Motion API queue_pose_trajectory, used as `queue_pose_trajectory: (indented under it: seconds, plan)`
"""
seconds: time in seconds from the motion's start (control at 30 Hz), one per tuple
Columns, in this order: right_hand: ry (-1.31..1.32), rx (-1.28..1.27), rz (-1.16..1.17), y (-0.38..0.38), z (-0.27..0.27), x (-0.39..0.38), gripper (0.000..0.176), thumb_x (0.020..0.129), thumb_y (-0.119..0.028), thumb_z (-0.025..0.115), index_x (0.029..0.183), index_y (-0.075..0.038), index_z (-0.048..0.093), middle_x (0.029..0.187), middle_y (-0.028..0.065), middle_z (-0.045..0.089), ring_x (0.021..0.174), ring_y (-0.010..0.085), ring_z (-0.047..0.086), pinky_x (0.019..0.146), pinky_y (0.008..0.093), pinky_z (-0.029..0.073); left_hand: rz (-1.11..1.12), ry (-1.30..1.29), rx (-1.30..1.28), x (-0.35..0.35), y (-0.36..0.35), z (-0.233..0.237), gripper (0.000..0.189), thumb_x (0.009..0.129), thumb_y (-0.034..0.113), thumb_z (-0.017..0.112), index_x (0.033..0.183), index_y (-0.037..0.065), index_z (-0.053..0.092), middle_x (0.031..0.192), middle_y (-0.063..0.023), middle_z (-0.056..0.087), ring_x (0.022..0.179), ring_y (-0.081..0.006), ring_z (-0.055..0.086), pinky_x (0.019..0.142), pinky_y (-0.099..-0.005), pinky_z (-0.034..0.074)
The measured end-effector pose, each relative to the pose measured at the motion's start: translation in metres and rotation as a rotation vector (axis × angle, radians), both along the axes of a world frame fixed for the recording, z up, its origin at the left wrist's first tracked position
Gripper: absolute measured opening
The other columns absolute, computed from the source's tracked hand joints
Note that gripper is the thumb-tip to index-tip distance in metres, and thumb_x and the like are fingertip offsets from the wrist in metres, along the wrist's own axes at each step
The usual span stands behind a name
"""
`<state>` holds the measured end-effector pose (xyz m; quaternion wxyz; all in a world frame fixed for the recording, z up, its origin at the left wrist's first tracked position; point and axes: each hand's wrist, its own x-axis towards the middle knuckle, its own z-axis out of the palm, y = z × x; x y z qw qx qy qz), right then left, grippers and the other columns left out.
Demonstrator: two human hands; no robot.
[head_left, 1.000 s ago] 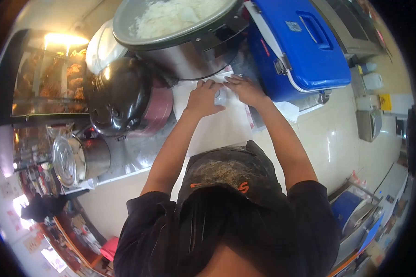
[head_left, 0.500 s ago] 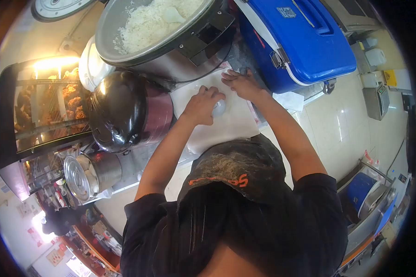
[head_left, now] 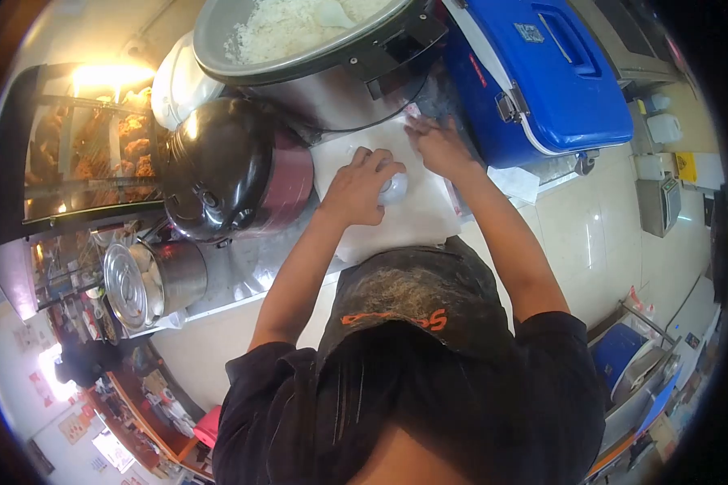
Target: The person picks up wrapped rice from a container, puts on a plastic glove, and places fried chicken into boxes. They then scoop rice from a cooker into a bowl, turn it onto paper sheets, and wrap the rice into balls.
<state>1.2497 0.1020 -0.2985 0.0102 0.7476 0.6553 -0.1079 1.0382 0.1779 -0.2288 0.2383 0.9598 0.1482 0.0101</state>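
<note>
Your left hand is curled over a small white lump, with the fingers bent around its near side and the thumb side facing the dark cooker. Only the right edge of the lump shows past your knuckles; what it is made of cannot be told. The lump rests on a white sheet that lies flat on the steel counter, directly ahead of you.

Your right hand lies flat and open on the far right corner of the white sheet, fingers extended and slightly spread, palm down. It grips nothing. The two hands are close together but do not touch.

Surrounding items:
- A large steel rice pot stands just beyond the sheet, lid off, filled with cooked white rice.
- A blue cooler box, lid closed and latched, stands to the right of the rice pot, just beside your right hand.
- A dark round cooker with a maroon side stands to the left of the sheet, near your left forearm.
- A smaller steel pot stands further left on the counter, a round lid leaning on it.
- A lit display case holding fried food stands at the far left.
</note>
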Motion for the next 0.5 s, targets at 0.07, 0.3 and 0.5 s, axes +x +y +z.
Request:
queue_pose_trajectory:
  seconds: [0.07,0.3,0.5]
  plan:
    - [0.119,0.008,-0.038,-0.016,0.028,-0.005,0.042,0.091,-0.014,0.061,0.132,-0.009,0.059,0.146,0.0064,0.050,0.134,0.0263,0.047,0.112,0.0555,0.034,0.096,-0.074,0.028,-0.018,-0.008,0.034,0.069,0.054,0.008,0.074,0.120,0.020,0.059,0.127,-0.0071,0.053,0.115,-0.0350,0.051,0.082,-0.0437,0.055]
    - [0.169,-0.060,0.417,-0.136,0.030,-0.034,0.039,0.080,-0.009,0.061,0.118,0.000,0.063,0.120,0.0129,0.063,0.117,0.0301,0.057,0.102,0.0412,0.046,0.555,0.117,0.047,-0.184,-0.061,0.036,0.070,0.054,0.011,0.078,0.121,0.017,0.058,0.126,-0.0109,0.054,0.116,-0.0372,0.051,0.086,-0.0474,0.053]
    - [0.077,0.073,0.482,-0.148,0.031,-0.038,0.037,0.080,-0.005,0.057,0.116,0.002,0.062,0.110,0.0121,0.064,0.111,0.0283,0.059,0.098,0.0355,0.048,0.791,0.160,0.195,-0.258,-0.060,-0.043,0.077,0.059,0.017,0.080,0.131,0.015,0.053,0.133,-0.0159,0.049,0.124,-0.0431,0.044,0.096,-0.0515,0.049]
